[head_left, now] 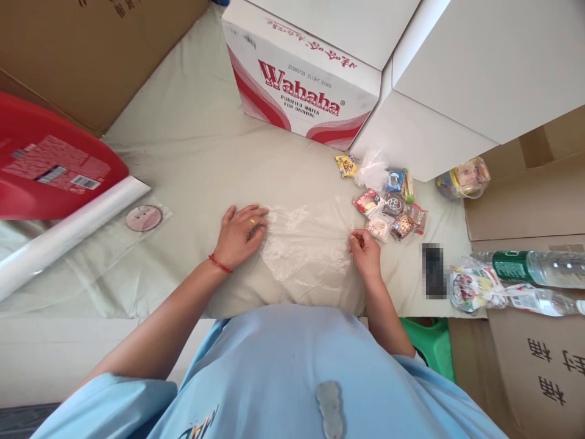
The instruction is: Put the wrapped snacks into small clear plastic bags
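Observation:
A thin clear plastic bag (pixel 306 244) lies spread flat on the pale cloth between my two hands. My left hand (pixel 242 231) rests palm down at its left side, fingers stretched out and touching the edge. At the opposite edge, my right hand (pixel 365 250) pinches the plastic between thumb and fingers. Just beyond my right hand is a loose group of small wrapped snacks, among them a red and white packet (pixel 368 202), a brown packet (pixel 404 225) and a yellow packet (pixel 346 165). A crumpled clear bag (pixel 372 169) sits beside the yellow one.
A Wahaha water carton (pixel 301 85) and white boxes (pixel 484 55) stand at the back. On the left are a red jug (pixel 55 158), a white roll (pixel 73 235) and a bagged pink disc (pixel 143 217). Bottles (pixel 543 268) and a blurred dark object (pixel 434 271) lie right.

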{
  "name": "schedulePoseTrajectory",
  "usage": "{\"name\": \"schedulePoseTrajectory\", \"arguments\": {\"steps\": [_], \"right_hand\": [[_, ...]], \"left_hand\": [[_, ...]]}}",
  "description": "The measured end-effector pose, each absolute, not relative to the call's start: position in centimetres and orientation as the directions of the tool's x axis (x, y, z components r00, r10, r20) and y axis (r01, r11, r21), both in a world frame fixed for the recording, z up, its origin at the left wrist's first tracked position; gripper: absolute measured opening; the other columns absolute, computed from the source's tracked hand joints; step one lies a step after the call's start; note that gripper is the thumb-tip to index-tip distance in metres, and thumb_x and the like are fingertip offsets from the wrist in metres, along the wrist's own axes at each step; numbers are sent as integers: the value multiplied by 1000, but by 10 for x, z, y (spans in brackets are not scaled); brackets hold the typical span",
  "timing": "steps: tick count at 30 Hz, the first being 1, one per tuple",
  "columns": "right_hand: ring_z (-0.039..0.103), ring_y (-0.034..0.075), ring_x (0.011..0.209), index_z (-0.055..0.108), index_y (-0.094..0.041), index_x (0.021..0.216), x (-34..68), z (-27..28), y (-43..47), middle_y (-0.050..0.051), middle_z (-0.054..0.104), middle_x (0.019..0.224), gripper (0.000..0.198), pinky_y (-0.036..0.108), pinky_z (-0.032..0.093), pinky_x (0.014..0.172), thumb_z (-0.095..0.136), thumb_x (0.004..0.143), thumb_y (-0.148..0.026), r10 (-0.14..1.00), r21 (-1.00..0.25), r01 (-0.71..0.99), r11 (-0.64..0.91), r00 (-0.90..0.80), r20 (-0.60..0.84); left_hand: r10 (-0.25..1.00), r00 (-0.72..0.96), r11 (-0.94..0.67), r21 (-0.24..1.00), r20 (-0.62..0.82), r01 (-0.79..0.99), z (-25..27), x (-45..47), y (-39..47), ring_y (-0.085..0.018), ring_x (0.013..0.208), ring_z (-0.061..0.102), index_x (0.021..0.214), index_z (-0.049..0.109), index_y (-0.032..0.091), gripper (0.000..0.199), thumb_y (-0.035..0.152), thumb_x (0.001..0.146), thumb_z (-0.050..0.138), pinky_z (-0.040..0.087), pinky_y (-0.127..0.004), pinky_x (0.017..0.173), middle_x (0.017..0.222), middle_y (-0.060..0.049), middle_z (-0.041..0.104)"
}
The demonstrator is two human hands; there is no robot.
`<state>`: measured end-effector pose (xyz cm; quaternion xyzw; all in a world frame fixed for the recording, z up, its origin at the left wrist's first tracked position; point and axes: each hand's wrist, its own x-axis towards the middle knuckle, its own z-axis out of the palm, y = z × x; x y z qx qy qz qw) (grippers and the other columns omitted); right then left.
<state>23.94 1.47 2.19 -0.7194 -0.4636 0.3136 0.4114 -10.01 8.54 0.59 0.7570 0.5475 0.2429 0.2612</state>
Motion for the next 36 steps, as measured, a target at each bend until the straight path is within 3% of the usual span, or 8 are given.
{"name": "schedulePoseTrajectory", "arguments": {"steps": [5, 8, 12, 18, 22, 27, 32, 36], "right_hand": [[62, 24, 92, 72, -23, 106, 211, 58, 10, 11, 66, 107, 23, 39, 52, 88, 58, 96, -37, 933, -744, 668, -21, 280, 225], [60, 19, 80, 74, -23, 101, 181, 66, 10, 4, 67, 87, 26, 33, 50, 79, 56, 99, -41, 998, -835, 549, -36, -23, -58], [50, 13, 62, 73, -18, 118, 144, 52, 17, -4, 55, 67, 35, 25, 40, 61, 59, 98, -42, 792, -871, 437, -227, -437, -426], [47, 12, 61, 51, -17, 154, 116, 35, 23, -8, 50, 68, 58, 24, 39, 61, 61, 100, -36, 705, -868, 412, -278, -526, -475], [56, 14, 70, 37, -21, 164, 107, 40, 20, -5, 61, 76, 66, 25, 45, 71, 59, 102, -31, 706, -832, 554, -34, -576, -412], [68, 22, 83, 41, -27, 161, 95, 54, 8, 9, 73, 111, 55, 32, 50, 73, 49, 107, -31, 668, -484, 748, 454, -645, -370], [67, 20, 70, 44, -33, 158, 90, 59, 0, 9, 72, 114, 54, 31, 49, 61, 43, 105, -20, 631, -334, 748, 574, -663, -402], [67, 20, 68, 51, -30, 151, 91, 53, 1, 9, 72, 112, 48, 30, 47, 58, 43, 104, -21, 625, -318, 736, 598, -677, -390]], "left_hand": [[953, 277, -289, 632, 120, 719, 4, -97, 85, -30, 140, 57, 111, 76, 27, 34, 42, 96, 50, 22, -58, 127, 140, -9, 70], [950, 276, -305, 601, 143, 739, 1, -96, 85, -30, 136, 58, 118, 76, 25, 38, 42, 97, 48, 32, -54, 121, 141, -10, 68], [941, 296, -336, 564, 165, 755, -3, -97, 86, -30, 137, 57, 121, 77, 25, 41, 42, 100, 45, 37, -53, 118, 143, -10, 67], [942, 306, -328, 590, 141, 737, -2, -100, 86, -26, 140, 56, 126, 74, 26, 49, 49, 105, 37, 36, -50, 121, 148, -8, 66], [946, 307, -302, 639, 107, 708, 0, -103, 88, -24, 144, 53, 132, 71, 25, 56, 53, 107, 30, 32, -51, 126, 153, -8, 62], [945, 316, -290, 654, 81, 699, -2, -107, 91, -27, 156, 37, 132, 71, 24, 55, 53, 105, 32, 31, -52, 129, 163, -6, 50], [980, 127, -187, 513, 151, 838, 11, -92, 80, -39, 157, 27, 120, 75, 20, 37, 38, 93, 58, 32, -59, 125, 164, -12, 44], [963, 47, -158, 412, 267, 898, 34, -71, 63, -39, 132, 52, 112, 77, 22, 30, 26, 94, 54, 44, -60, 105, 136, -16, 65]]}}
